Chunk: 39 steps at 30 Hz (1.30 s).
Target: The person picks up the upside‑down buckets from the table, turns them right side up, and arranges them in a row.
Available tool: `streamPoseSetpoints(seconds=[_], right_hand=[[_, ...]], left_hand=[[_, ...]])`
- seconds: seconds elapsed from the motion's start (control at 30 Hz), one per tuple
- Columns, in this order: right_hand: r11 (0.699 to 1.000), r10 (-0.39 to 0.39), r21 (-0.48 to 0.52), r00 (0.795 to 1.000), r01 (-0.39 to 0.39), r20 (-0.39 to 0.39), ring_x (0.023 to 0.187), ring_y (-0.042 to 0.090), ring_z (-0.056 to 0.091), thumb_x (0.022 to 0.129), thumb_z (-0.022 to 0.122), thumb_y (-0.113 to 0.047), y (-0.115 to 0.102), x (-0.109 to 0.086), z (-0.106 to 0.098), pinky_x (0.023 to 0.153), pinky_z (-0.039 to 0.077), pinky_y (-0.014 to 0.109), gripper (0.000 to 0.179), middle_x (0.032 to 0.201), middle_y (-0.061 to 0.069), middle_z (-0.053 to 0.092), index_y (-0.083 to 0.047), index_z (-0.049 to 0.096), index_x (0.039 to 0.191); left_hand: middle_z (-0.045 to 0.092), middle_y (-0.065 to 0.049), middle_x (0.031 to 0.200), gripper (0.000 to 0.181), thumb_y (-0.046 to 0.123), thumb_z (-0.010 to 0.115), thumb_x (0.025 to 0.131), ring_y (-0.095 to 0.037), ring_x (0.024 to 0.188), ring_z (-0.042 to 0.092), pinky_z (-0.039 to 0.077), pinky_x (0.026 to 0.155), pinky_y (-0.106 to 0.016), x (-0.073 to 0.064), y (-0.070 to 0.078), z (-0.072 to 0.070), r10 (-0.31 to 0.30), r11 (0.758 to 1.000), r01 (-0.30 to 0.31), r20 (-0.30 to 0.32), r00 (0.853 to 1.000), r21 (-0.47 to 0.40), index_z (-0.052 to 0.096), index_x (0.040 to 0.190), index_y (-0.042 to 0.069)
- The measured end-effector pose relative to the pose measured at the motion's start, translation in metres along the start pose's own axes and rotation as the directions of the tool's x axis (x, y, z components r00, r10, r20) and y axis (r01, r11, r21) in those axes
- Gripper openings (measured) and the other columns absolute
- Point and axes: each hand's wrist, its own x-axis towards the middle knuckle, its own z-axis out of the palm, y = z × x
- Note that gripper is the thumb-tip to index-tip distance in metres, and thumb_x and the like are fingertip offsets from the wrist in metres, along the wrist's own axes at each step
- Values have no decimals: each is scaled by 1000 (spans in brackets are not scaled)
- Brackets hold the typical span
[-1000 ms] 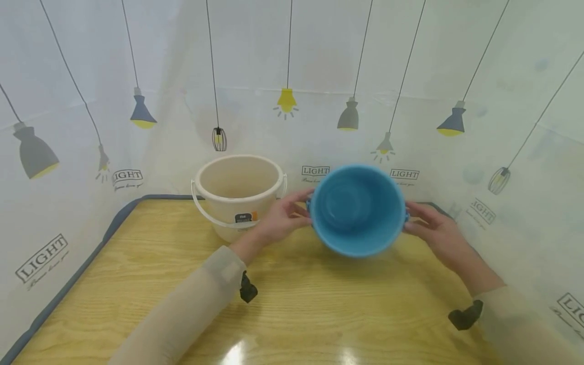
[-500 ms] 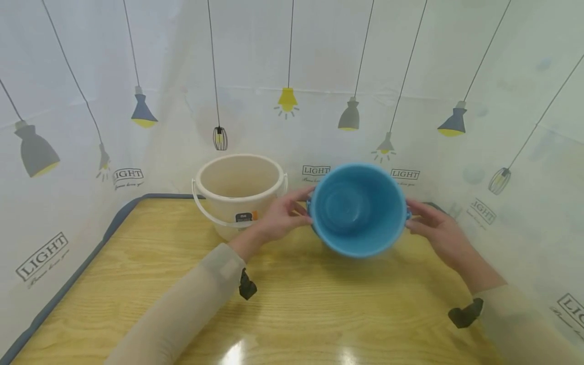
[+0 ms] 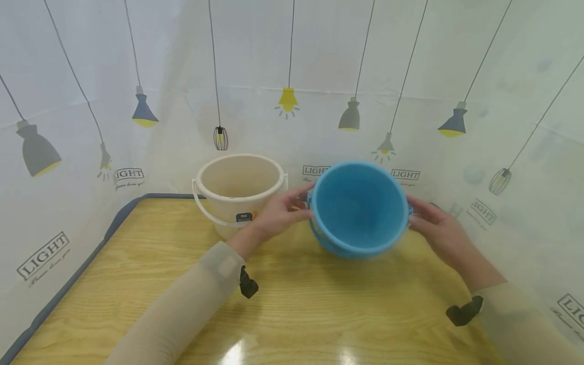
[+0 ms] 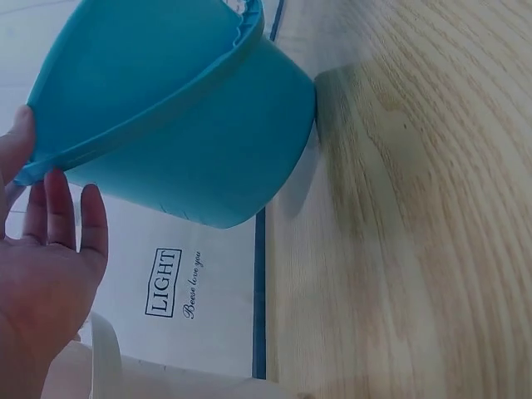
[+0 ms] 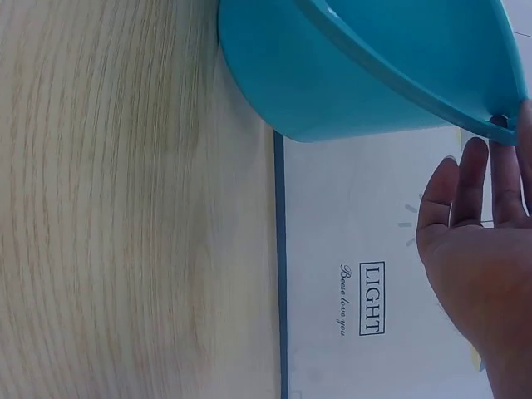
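Note:
A blue bucket [image 3: 360, 213] is tilted so its mouth faces me, between my two hands over the wooden table. At the bucket's left side, my left hand [image 3: 276, 218] pinches the rim; the left wrist view shows the thumb above and the fingers [image 4: 60, 204] below. My right hand [image 3: 442, 230] grips the opposite rim, its thumb partly cut off in the right wrist view. I cannot tell if the bucket's base touches the table. Left of it stands a cream bucket [image 3: 228, 215], upright, with its white handle [image 3: 204, 212] hanging in front, partly behind my left hand.
The wooden table [image 3: 292, 299] has a dark blue edge [image 3: 109, 225] along its back and left side. White sheets [image 3: 315, 126] printed with hanging lamps surround it. A black wrist strap piece [image 3: 248, 283] sits at the left sleeve.
The blue bucket has tipped back slightly, its mouth turning more upward, so more of its outer wall shows below the rim. Both hands have stayed on it. The cream bucket has not moved.

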Motion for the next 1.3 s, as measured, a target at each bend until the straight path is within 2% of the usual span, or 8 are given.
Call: streamPoseSetpoints(seconds=[0.13,0.3,0.57,0.77,0.9,0.97,1.07,1.3], right_hand=[[998,-5,67,1000,5,8,133,-3,64,114,62,-28,1,0,2,101,58,15,57,157,-13,61,-22,46,168],[983,-9,186,1000,5,19,137,-3,62,116,58,-27,4,2,4,105,58,16,56,168,-6,54,-18,44,169],[944,28,328,1000,-28,6,149,4,52,116,56,-34,4,13,9,109,55,15,58,176,1,40,-24,40,171],[908,-26,419,999,14,24,149,6,53,118,49,-34,0,14,12,111,54,15,59,169,0,49,-19,34,173],[916,12,400,1000,-16,14,156,16,45,118,43,-45,-7,18,17,129,45,36,62,170,-2,46,-26,28,175],[926,32,376,999,-35,15,164,25,35,117,39,-53,-10,21,19,137,31,53,64,177,2,37,-31,24,176],[924,45,380,999,-51,23,171,36,18,117,33,-58,-13,27,21,137,12,71,67,184,3,23,-34,16,177],[892,28,452,1000,-27,4,169,34,20,117,28,-58,-8,40,30,137,9,73,62,178,5,32,-31,26,173]], left_hand=[[65,-9,157,73,18,76,105,-28,136,65,53,120,-54,0,-1,1,-20,998,21,31,999,-64,44,169,36],[49,3,172,71,27,67,111,-29,156,50,45,128,-57,0,-1,4,-60,987,69,71,996,-142,35,171,43],[41,7,176,64,38,59,114,-29,161,44,47,125,-61,2,-3,9,-108,971,119,64,992,-205,32,171,49],[43,-2,176,60,36,55,116,-34,154,53,47,126,-59,6,-7,15,-136,952,138,24,990,-272,33,170,49],[47,-6,173,57,40,52,117,-36,152,56,47,126,-60,10,-9,20,-146,951,140,-3,989,-276,34,169,51],[47,-7,173,56,44,51,116,-36,152,56,46,126,-61,13,-10,22,-153,949,144,-14,988,-279,33,169,52],[45,-7,175,58,47,50,116,-37,154,54,45,127,-63,18,-10,23,-163,948,149,-26,986,-282,30,170,52],[43,-10,176,65,49,48,117,-41,155,52,45,127,-61,34,-9,25,-191,952,170,-62,980,-255,23,176,40]])
